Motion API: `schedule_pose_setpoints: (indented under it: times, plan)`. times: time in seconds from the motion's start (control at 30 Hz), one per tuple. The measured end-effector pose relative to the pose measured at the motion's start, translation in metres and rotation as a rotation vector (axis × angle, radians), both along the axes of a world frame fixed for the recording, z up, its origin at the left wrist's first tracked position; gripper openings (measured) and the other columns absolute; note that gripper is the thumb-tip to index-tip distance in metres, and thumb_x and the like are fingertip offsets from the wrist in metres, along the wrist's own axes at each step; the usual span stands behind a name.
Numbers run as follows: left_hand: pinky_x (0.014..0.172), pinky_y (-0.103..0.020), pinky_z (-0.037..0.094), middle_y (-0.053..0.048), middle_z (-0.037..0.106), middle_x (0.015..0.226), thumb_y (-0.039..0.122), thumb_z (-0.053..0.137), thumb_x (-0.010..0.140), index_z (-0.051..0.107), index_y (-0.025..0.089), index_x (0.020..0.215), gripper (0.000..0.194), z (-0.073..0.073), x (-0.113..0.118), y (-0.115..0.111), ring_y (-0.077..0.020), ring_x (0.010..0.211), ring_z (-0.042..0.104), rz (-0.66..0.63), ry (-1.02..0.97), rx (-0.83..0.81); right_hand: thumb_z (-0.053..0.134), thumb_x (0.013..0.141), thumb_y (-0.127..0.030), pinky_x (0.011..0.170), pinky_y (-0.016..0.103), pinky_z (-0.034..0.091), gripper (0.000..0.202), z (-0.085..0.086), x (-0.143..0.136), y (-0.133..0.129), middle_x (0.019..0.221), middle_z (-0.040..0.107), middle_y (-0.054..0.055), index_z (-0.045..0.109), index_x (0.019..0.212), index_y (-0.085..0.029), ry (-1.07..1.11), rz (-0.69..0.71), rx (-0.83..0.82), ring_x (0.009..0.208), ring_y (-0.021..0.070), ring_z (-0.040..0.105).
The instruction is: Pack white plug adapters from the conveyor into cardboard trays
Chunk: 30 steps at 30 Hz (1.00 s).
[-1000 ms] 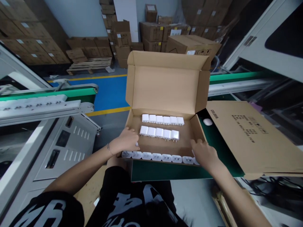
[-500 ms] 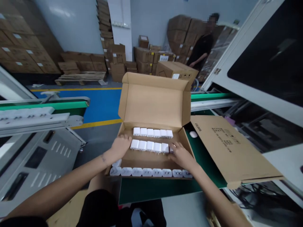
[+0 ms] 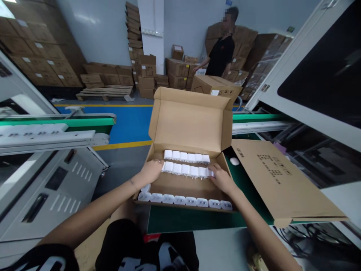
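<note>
An open cardboard box [image 3: 189, 122] stands in front of me with white plug chargers inside. My left hand [image 3: 150, 172] presses the left end of a middle row of chargers [image 3: 185, 170]. At the row's right end my right hand [image 3: 223, 180] has its fingers closed around the last charger, so the row is squeezed between both hands. Metal prongs point down from this row. Behind it sits another row of chargers [image 3: 187, 157]. Along the front wall runs a third row [image 3: 179, 200], prong faces up, with one more charger [image 3: 146, 188] behind its left end.
A flat printed carton [image 3: 279, 177] lies right of the box on the green work surface [image 3: 194, 222], near a white rounded object [image 3: 234, 161]. At left, a conveyor [image 3: 59, 122] carries more chargers. Beyond stand a closed carton [image 3: 216, 86] and a person [image 3: 221, 52].
The middle row, between my hands, has moved slightly toward the back row. My view has shifted a little, and the person behind has moved left.
</note>
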<state>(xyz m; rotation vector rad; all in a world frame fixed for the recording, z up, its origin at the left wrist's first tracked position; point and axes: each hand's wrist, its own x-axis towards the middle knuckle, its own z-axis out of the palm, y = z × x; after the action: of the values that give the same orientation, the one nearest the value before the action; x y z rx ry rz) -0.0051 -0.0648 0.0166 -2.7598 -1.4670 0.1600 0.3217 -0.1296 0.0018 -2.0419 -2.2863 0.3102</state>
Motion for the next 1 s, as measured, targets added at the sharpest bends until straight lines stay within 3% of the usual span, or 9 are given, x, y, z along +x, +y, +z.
schedule_pose_setpoints:
  times: [0.13,0.3,0.53,0.67,0.77,0.9,1.0]
  plan:
    - [0.067,-0.037,0.050,-0.015,0.063,0.091,0.019,0.048,0.083,0.057,0.010,0.098,0.019,0.009,0.000,-0.006,-0.0289,0.087,0.063,-0.003,-0.007,0.012,0.057,0.082,-0.022,0.088,0.035,0.044,0.040,0.009,0.001,0.000,0.122,0.050,0.012,0.050,0.121,-0.017,-0.036,0.025,0.029,0.109,0.0248,0.054]
    - [0.074,-0.040,0.048,-0.012,0.063,0.096,0.029,0.051,0.084,0.058,0.014,0.093,0.019,0.026,0.015,-0.009,-0.0280,0.092,0.061,-0.131,-0.146,0.076,0.059,0.082,-0.029,0.093,0.037,0.041,0.040,0.020,-0.024,0.009,0.126,0.051,0.008,0.052,0.121,-0.023,-0.046,0.155,0.118,0.120,0.0242,0.043]
    - [0.078,-0.038,0.047,-0.009,0.066,0.095,0.032,0.053,0.084,0.060,0.015,0.092,0.020,0.016,0.038,-0.012,-0.0242,0.091,0.061,-0.227,-0.262,0.007,0.062,0.077,-0.022,0.098,0.038,0.034,0.030,0.010,-0.045,0.023,0.106,0.061,0.010,0.061,0.106,-0.016,-0.010,0.251,0.059,0.106,0.0231,0.051]
    - [0.078,-0.037,0.046,-0.008,0.066,0.094,0.030,0.050,0.086,0.061,0.015,0.091,0.019,0.016,0.037,-0.009,-0.0238,0.091,0.061,-0.229,-0.281,0.028,0.051,0.082,-0.024,0.091,0.033,0.041,0.047,0.019,-0.039,0.016,0.117,0.050,0.012,0.049,0.129,-0.016,0.086,0.178,0.180,0.100,0.0211,0.054]
    - [0.078,-0.037,0.045,-0.007,0.066,0.093,0.029,0.048,0.087,0.061,0.016,0.092,0.019,0.018,0.038,-0.005,-0.0225,0.089,0.062,-0.242,-0.287,0.034,0.048,0.081,-0.022,0.092,0.036,0.041,0.055,0.027,-0.045,0.013,0.120,0.048,0.015,0.043,0.135,-0.012,0.001,0.203,0.233,0.106,0.0259,0.050]
    - [0.079,-0.036,0.045,-0.007,0.066,0.093,0.030,0.048,0.087,0.060,0.016,0.094,0.020,0.016,0.047,-0.002,-0.0223,0.090,0.061,-0.253,-0.299,0.026,0.047,0.074,-0.011,0.093,0.043,0.038,0.071,0.023,-0.065,0.020,0.115,0.056,0.016,0.028,0.142,-0.008,-0.139,0.309,0.143,0.109,0.0298,0.045]
    - [0.082,-0.037,0.044,-0.007,0.066,0.094,0.030,0.048,0.087,0.059,0.016,0.094,0.020,0.015,0.051,-0.001,-0.0225,0.091,0.061,-0.261,-0.305,0.020,0.048,0.075,-0.010,0.092,0.040,0.038,0.075,0.013,-0.071,0.027,0.116,0.057,0.018,0.020,0.144,-0.009,-0.089,0.318,0.079,0.110,0.0275,0.047]
